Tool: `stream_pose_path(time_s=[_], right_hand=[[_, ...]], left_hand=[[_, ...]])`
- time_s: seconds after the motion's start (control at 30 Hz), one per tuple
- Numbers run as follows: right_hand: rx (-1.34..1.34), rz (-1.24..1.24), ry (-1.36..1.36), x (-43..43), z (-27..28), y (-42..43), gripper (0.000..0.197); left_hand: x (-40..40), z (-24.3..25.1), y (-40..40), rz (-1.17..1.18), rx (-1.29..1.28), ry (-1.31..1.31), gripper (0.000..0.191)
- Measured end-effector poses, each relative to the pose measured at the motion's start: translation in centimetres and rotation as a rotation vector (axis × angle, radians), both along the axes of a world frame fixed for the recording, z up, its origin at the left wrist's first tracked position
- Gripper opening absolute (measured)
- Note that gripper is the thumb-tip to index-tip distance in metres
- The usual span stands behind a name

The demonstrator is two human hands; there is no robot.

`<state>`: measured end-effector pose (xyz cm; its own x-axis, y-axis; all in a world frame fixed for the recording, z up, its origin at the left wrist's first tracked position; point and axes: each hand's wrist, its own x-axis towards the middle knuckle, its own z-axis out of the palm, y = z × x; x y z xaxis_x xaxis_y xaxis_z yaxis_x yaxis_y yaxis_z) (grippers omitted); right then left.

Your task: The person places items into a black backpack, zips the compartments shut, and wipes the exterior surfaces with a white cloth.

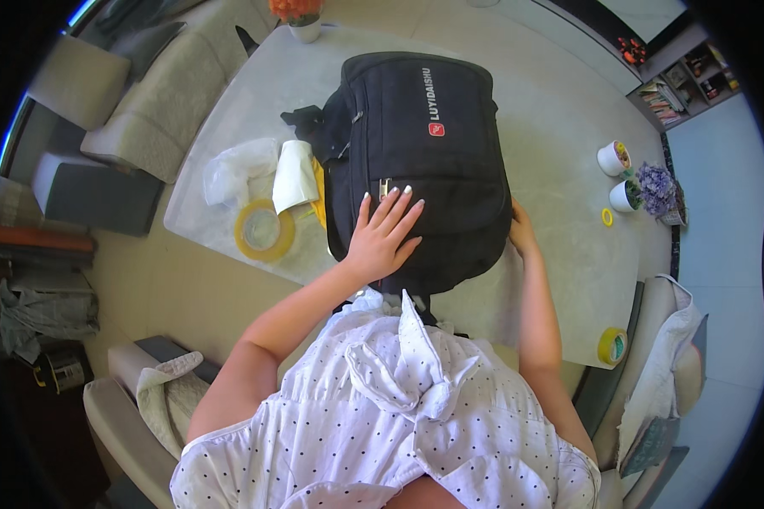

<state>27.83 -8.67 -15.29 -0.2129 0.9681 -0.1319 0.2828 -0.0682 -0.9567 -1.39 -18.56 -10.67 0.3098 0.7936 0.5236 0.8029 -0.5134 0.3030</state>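
Note:
A large black fabric backpack [445, 153] lies on the pale grey table [566, 159], its front face up, with a red logo and writing on it. My left hand [385, 238] rests flat on the lower left of the backpack, fingers spread, fingertips just below a metal zipper pull [384, 188]. At the backpack's lower right side is my right hand [522, 229], its fingers partly hidden behind the bag's edge, so its grip cannot be told. Black straps stick out at the bag's left and bottom.
Left of the backpack lie a roll of clear yellowish tape [264, 230], a white wrapped piece [295, 176] and clear plastic [239, 172]. Small potted plants [622, 196], a thin yellow ring [607, 217] and a yellow tape roll [612, 345] are at right. A sofa [165, 95] stands left.

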Motion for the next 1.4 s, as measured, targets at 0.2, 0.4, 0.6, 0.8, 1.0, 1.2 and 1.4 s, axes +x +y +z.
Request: stream_pose_path(time_s=[0.2, 0.4, 0.6, 0.8, 1.0, 1.2, 1.4], right_hand=[[0.01, 0.007, 0.116, -1.2, -0.9, 2.5, 0.039], [0.009, -0.075, 0.341, -1.7, -2.2, 4.6, 0.044], [0.204, -0.149, 0.282, -1.2, -5.8, 5.9, 0.041], [0.064, -0.096, 0.065, 0.3, -6.5, 6.7, 0.038], [0.2, -0.25, 0.154, -1.7, -6.5, 3.8, 0.039], [0.248, -0.29, 0.235, -3.0, -6.7, 2.9, 0.04], [0.234, -0.268, 0.395, -3.7, -6.9, 3.6, 0.041]], left_hand=[[-0.6, -0.9, -0.7, 0.005, -0.047, 0.031, 0.053], [-0.2, -0.5, -0.5, -0.008, -0.055, 0.037, 0.051], [-1.4, -2.4, -0.1, -0.014, -0.029, 0.092, 0.049], [-1.1, -2.3, -0.1, -0.022, -0.061, 0.1, 0.049], [-0.4, -2.1, -0.5, 0.053, 0.06, 0.045, 0.048], [6.1, 3.5, 1.2, -0.404, -0.007, 0.144, 0.056], [12.4, 2.4, 6.9, -0.447, -0.029, 0.453, 0.055]])
